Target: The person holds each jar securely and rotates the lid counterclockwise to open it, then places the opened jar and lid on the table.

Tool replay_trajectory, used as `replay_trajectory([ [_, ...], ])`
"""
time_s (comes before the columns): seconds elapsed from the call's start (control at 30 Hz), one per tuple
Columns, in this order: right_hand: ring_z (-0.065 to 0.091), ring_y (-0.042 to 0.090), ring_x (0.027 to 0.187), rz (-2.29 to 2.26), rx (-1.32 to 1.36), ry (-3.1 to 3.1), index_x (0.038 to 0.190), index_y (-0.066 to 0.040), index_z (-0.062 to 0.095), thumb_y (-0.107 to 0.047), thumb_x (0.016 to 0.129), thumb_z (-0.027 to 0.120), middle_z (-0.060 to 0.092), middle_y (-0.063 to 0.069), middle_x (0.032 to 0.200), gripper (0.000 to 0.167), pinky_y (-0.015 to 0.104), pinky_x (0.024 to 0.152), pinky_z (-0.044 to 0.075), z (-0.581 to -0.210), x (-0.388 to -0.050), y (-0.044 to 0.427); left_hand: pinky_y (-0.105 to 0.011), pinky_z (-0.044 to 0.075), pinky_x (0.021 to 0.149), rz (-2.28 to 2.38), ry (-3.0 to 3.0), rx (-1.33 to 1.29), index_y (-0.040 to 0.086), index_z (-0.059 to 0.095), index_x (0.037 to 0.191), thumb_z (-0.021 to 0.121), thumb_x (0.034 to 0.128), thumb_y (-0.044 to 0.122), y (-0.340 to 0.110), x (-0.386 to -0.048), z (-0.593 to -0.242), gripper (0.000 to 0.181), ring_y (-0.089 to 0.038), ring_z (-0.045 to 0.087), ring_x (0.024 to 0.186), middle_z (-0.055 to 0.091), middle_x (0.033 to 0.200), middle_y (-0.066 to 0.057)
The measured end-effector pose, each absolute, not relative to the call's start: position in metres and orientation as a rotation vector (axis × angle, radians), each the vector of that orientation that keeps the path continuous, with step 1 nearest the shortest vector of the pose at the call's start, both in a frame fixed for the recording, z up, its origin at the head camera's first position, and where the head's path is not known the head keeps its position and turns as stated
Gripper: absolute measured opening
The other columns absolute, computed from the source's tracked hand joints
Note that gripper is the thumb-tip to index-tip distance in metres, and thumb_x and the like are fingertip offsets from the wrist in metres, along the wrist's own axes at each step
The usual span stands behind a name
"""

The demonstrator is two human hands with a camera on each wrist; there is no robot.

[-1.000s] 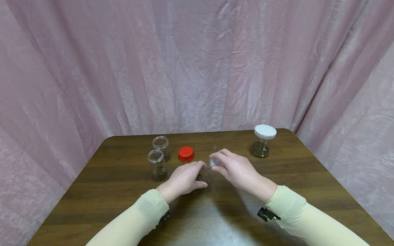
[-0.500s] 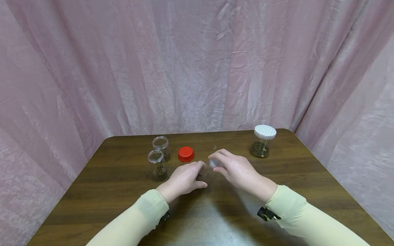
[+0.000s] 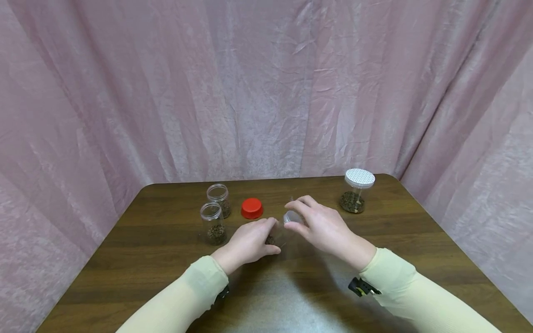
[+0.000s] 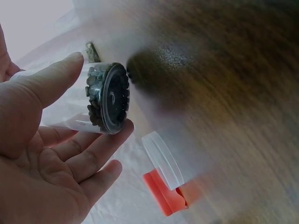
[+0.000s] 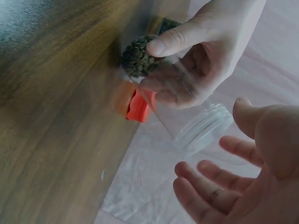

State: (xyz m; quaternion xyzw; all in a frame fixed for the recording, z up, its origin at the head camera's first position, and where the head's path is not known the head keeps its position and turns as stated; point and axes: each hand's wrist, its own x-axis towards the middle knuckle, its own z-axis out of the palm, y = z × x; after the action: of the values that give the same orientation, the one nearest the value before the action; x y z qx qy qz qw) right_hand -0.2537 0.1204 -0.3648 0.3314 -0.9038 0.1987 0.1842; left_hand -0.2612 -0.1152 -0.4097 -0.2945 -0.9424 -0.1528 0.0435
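Observation:
My left hand (image 3: 248, 239) grips a clear jar (image 5: 170, 100) by its side, thumb opposite the fingers. The jar is tilted, its bottom low and its top toward my right hand. Dark brown pellets (image 5: 138, 58) fill only its lower end. Around the jar's clear ribbed top (image 3: 293, 217), my right hand (image 3: 324, 229) is spread; in the right wrist view its fingers stand apart from the top, and the thumb is very near it. Whether that top is a lid or the bare rim, I cannot tell. A red cap (image 3: 251, 208) sits on the table behind my left hand.
Two clear jars (image 3: 214, 226) with brown pellets stand left of my left hand. A bigger jar (image 3: 354, 196) with a white patterned top stands at the back right. Beside the red cap, the left wrist view shows a clear round lid-like piece (image 4: 163, 161). Pink curtains hang behind the table.
My right fingers, earlier curled round the jar's top, have turned it slightly and then spread away from it. My left hand holds the jar in the same place.

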Motion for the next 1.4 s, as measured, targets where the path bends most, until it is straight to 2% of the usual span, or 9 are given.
replay_trajectory([
  [0.13,0.070,0.018,0.082,0.491,0.857,-2.602,0.129,-0.019,0.076,-0.041,0.103,0.079,0.072,0.003,0.113,0.034,0.042,0.065,0.057,-0.3632,-0.2539,0.1176,-0.043,0.059,0.086,-0.466,-2.889,-0.896,0.010,0.065,0.128,0.094,0.0909,0.034,-0.1149,-0.2609,-0.4090,0.053,-0.022,0.071,0.097,0.071,0.111,-0.003],
  [0.33,0.073,0.021,0.083,0.458,0.882,-2.592,0.125,-0.017,0.077,-0.036,0.102,0.082,0.072,0.003,0.108,0.030,0.042,0.066,0.058,-0.3647,-0.2552,0.1147,-0.044,0.059,0.085,-0.478,-2.884,-0.899,0.009,0.065,0.128,0.095,0.0905,0.032,-0.1152,-0.2608,-0.4092,0.053,-0.023,0.071,0.097,0.071,0.110,-0.003],
  [0.87,0.076,0.023,0.094,0.488,0.980,-2.582,0.129,-0.016,0.075,-0.027,0.100,0.084,0.072,0.003,0.117,0.032,0.047,0.076,0.061,-0.3629,-0.2552,0.1172,-0.046,0.060,0.089,-0.498,-2.895,-0.890,0.010,0.065,0.130,0.095,0.0905,0.030,-0.1147,-0.2608,-0.4076,0.054,-0.024,0.072,0.103,0.073,0.116,-0.005],
  [1.4,0.075,0.023,0.102,0.533,1.012,-2.571,0.131,-0.014,0.074,-0.022,0.100,0.084,0.072,0.002,0.123,0.033,0.049,0.082,0.061,-0.3648,-0.2542,0.1197,-0.047,0.059,0.085,-0.518,-2.881,-0.910,0.007,0.065,0.130,0.094,0.0909,0.028,-0.1154,-0.2599,-0.4074,0.053,-0.024,0.071,0.098,0.072,0.112,-0.006],
])
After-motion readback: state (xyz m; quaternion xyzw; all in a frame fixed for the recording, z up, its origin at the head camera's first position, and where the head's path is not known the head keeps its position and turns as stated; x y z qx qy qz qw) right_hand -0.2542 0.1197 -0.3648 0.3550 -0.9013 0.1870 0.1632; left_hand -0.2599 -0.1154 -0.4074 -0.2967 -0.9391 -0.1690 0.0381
